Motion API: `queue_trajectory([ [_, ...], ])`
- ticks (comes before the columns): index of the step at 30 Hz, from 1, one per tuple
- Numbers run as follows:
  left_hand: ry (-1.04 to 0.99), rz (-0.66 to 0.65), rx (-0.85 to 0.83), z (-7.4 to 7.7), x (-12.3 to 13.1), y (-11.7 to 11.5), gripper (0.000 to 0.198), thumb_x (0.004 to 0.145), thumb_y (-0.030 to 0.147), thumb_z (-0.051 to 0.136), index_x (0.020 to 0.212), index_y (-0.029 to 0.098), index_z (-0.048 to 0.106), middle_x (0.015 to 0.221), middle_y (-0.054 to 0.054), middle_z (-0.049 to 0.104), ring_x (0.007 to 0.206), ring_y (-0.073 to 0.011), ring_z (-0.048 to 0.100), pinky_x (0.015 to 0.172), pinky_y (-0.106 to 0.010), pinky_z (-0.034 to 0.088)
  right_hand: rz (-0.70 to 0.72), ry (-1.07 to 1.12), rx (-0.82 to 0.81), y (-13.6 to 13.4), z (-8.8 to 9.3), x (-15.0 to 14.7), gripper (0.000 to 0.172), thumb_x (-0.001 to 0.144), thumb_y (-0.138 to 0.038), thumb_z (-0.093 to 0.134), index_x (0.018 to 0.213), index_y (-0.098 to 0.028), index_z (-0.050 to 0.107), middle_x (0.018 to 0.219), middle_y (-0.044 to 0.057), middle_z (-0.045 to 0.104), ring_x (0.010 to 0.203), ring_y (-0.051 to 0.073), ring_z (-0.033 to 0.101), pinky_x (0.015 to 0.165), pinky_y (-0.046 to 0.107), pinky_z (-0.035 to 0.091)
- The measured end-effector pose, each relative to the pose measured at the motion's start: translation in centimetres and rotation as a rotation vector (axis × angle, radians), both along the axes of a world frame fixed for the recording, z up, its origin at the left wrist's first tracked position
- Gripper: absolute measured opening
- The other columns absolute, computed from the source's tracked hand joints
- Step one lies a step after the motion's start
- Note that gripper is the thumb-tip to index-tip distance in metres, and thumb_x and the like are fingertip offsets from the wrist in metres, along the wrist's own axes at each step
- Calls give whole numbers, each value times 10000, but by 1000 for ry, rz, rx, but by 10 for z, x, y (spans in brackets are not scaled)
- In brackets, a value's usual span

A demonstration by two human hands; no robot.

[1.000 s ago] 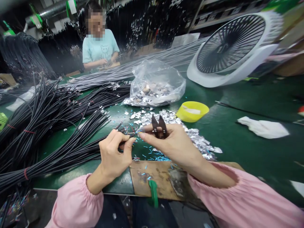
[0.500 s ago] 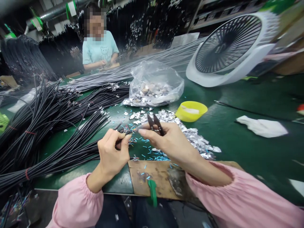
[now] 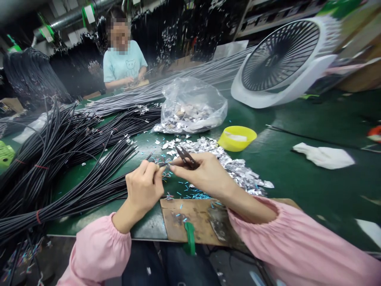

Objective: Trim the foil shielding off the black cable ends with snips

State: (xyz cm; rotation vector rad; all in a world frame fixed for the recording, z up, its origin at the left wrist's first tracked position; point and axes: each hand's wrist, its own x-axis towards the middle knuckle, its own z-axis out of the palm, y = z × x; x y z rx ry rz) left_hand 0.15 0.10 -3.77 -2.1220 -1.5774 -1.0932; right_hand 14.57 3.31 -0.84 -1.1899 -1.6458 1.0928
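My left hand (image 3: pixel 145 187) is closed in a pinch on the end of a black cable (image 3: pixel 89 190) that runs off to the left into a bundle. My right hand (image 3: pixel 205 172) is closed round small black thread snips (image 3: pixel 185 157), whose blades point up and left; its thumb and forefinger meet the cable's stripped tip just right of my left fingers. Both hands hover over the green table (image 3: pixel 297 182), above blue wire offcuts (image 3: pixel 193 194) and a pile of silver foil scraps (image 3: pixel 238 169).
Bundles of black cables (image 3: pixel 59 147) cover the left side. A clear bag of scraps (image 3: pixel 193 105), a yellow bowl (image 3: pixel 237 138), a white fan (image 3: pixel 282 59) and a white cloth (image 3: pixel 323 155) lie beyond. A brown board (image 3: pixel 190 218) sits at the near edge. Another person (image 3: pixel 123 59) works opposite.
My right hand has turned, tipping the snips' blades from upright over to the left. Both hands stay joined at the cable tip. The view has shifted slightly.
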Motion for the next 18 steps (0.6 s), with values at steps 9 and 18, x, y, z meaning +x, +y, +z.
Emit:
queue_trajectory([
  [9, 110, 432, -573, 21, -47, 25, 237, 882, 347, 463, 889, 220, 662, 897, -49, 666, 831, -201, 618, 675, -267, 415, -705, -776, 81, 41, 25, 67, 365, 811, -318, 528, 1014, -55, 682, 974, 216, 668, 878, 262, 605, 623, 316, 346],
  [18, 170, 558, -664, 10, -82, 38, 354, 780, 252, 619, 1110, 128, 581, 1093, -142, 610, 1068, -292, 545, 871, -370, 440, -464, -1042, -221, 82, 11, 97, 472, 698, -372, 689, 1055, -64, 675, 1074, 267, 614, 942, 348, 586, 625, 351, 346],
])
